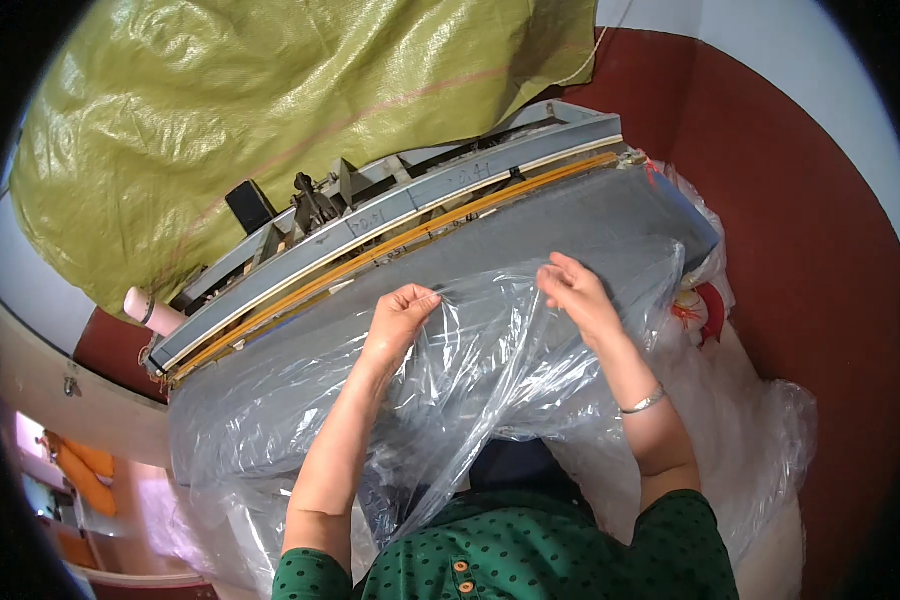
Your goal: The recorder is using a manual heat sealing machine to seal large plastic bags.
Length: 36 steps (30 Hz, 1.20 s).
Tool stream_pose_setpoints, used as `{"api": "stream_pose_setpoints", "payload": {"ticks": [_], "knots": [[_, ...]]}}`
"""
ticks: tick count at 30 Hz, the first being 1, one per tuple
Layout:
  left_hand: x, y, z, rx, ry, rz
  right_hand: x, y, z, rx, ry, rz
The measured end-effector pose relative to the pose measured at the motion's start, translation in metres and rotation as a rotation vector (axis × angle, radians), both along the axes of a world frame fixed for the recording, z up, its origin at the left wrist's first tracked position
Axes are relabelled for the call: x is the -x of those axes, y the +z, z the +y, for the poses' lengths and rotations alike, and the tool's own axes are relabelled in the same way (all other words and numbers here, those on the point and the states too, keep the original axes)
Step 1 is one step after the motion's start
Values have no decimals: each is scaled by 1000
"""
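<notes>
A large sheet of clear plastic film (pixel 490 370) hangs in folds in front of me and spreads over a long grey work surface (pixel 530 225). My left hand (pixel 402 318) pinches the film's upper edge between thumb and fingers. To its right, my right hand (pixel 578 295) is closed on the same edge, with the fingers curled and a bracelet (pixel 643 400) on the wrist. Between the two hands the film is gathered into creases that run down toward my lap.
A long metal frame (pixel 390 210) with orange rails (pixel 400 262) runs behind the grey surface. Yellow-green woven sheeting (pixel 300 90) covers what stands beyond. A pink cylinder (pixel 153 311) and a black box (pixel 250 206) sit at the frame. More clear film (pixel 740 450) lies at the right.
</notes>
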<state>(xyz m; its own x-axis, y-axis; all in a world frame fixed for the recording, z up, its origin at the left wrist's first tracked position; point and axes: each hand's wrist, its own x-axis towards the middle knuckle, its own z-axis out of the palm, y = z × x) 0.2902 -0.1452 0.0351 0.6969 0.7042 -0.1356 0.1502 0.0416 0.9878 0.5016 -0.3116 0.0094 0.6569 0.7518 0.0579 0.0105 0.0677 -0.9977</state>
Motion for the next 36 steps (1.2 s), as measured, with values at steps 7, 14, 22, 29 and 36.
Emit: {"api": "stream_pose_setpoints", "payload": {"ticks": [7, 14, 22, 29, 36], "knots": [[13, 1, -8, -1, 86, -230, 9, 11, -9, 128, -126, -163], [17, -13, -7, -78, -89, -128, 11, 16, 15, -167, -57, 289], [34, -6, 6, -286, -265, 359, -82, -12, -37, 132, -655, -1171], [86, 9, 23, -283, -281, 434, -146, -25, -76, 515, -961, -1009], [183, 17, 36, -302, -211, 494, -185, -44, -79, 446, -795, -1116]]}}
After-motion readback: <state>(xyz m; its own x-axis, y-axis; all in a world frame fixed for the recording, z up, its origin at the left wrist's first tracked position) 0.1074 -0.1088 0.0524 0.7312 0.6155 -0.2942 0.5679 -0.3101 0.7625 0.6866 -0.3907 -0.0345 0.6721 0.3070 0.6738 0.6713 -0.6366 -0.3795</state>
